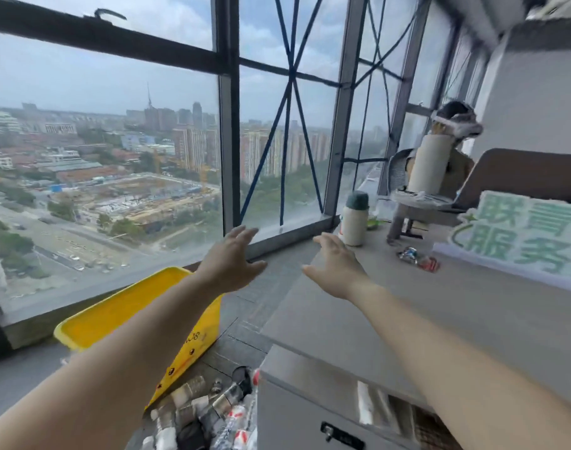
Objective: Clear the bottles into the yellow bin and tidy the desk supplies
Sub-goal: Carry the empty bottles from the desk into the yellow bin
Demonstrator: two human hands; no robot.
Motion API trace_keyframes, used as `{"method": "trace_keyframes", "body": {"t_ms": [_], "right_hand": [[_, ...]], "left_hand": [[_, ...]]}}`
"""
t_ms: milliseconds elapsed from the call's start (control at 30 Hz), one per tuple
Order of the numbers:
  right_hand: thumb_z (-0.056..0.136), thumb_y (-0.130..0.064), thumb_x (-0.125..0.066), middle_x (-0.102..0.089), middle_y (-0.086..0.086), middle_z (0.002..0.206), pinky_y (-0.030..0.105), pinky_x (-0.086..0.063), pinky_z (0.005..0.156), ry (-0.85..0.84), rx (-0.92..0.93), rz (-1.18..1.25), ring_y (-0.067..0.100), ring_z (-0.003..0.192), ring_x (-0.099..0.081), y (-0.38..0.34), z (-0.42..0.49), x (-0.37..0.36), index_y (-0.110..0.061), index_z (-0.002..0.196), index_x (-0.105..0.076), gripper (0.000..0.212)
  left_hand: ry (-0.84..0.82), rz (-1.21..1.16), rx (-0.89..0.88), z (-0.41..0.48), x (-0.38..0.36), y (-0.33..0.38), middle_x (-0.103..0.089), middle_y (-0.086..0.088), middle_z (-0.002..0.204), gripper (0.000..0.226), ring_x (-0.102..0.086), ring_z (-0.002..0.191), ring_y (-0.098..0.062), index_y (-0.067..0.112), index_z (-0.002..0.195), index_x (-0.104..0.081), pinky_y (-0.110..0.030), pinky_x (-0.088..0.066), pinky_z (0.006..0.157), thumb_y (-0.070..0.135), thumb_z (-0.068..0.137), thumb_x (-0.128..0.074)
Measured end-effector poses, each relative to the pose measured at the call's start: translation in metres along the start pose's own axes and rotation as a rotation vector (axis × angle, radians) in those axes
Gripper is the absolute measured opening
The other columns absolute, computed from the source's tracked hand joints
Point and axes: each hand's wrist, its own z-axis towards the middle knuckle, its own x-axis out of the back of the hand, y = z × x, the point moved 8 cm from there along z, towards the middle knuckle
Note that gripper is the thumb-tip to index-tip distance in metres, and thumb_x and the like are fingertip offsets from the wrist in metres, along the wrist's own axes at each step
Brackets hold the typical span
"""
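The left hand [234, 261] reached forward empty, fingers spread apart, over the floor left of the worktop [407, 313], high above a city view through the window [115, 141]. Below that forearm, left of the worktop's near corner, the yellow bin [122, 316] stood tilted on the floor, its open mouth turned up toward the person, apparently angled to take whatever was dropped from the worktop's edge. At the foot of the worktop, a heap of clear bottles [212, 414] with red-and-white labels lay crowded against the bin's lower side; whether they rested inside it or beside it could not be told. The right hand [337, 266], also open and holding nothing, hovered over the worktop's left edge, palm down. Beyond it, at the worktop's far end near the window, a cream bottle [354, 222] with a dark green cap stood upright, seemingly the next item within reach. Farther right on the worktop lay a small crumpled wrapper [419, 258], then a green-lettered sign [524, 237] propped along the back edge.
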Motion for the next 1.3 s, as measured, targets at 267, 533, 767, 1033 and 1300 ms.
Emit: {"method": "trace_keyframes", "body": {"t_ms": [267, 533, 767, 1033, 1300], "right_hand": [[0.088, -0.038, -0.06, -0.037, 0.003, 0.148, 0.035, -0.031, 0.107, 0.165, -0.214, -0.019, 0.026, 0.134, -0.033, 0.206, -0.103, 0.136, -0.019, 0.142, -0.034, 0.063], [0.087, -0.037, -0.063, -0.038, 0.005, 0.147, 0.037, -0.034, 0.108, 0.37, -0.54, -0.118, 0.026, 0.135, -0.034, 0.434, -0.213, 0.27, -0.013, 0.142, -0.035, 0.066], [0.084, -0.039, -0.064, -0.038, 0.006, 0.146, 0.041, -0.036, 0.106, 0.419, -0.709, -0.212, 0.029, 0.133, -0.035, 0.533, -0.298, 0.35, -0.015, 0.141, -0.036, 0.067], [0.083, -0.036, -0.066, -0.041, 0.007, 0.145, 0.039, -0.037, 0.104, 0.424, -0.79, -0.337, 0.03, 0.13, -0.039, 0.613, -0.405, 0.435, -0.015, 0.14, -0.038, 0.067], [0.082, -0.045, -0.065, -0.038, 0.006, 0.146, 0.038, -0.037, 0.101, 0.365, -0.889, -0.374, 0.031, 0.131, -0.037, 0.667, -0.505, 0.492, -0.018, 0.143, -0.034, 0.073]], "left_hand": [[-0.061, -0.078, -0.214, 0.03, -0.121, 0.221, -0.034, -0.002, 0.15, 0.068, -0.036, 0.134, -0.021, 0.021, 0.144, -0.034, -0.03, -0.031, 0.109, 0.036, 0.085, -0.064], [-0.207, -0.193, -0.482, 0.051, -0.276, 0.463, -0.031, -0.001, 0.152, 0.068, -0.032, 0.137, -0.018, 0.019, 0.146, -0.031, -0.029, -0.028, 0.108, 0.035, 0.087, -0.061], [-0.295, -0.244, -0.652, 0.02, -0.337, 0.612, -0.025, 0.001, 0.154, 0.068, -0.032, 0.137, -0.02, 0.021, 0.147, -0.027, -0.033, -0.032, 0.108, 0.036, 0.089, -0.059], [-0.323, -0.266, -0.733, -0.029, -0.383, 0.745, -0.031, -0.001, 0.151, 0.067, -0.036, 0.134, -0.02, 0.018, 0.145, -0.03, -0.032, -0.032, 0.109, 0.035, 0.087, -0.061], [-0.285, -0.213, -0.718, -0.08, -0.412, 0.823, -0.027, 0.0, 0.154, 0.069, -0.031, 0.138, -0.021, 0.02, 0.146, -0.029, -0.033, -0.03, 0.111, 0.036, 0.087, -0.061]]}}
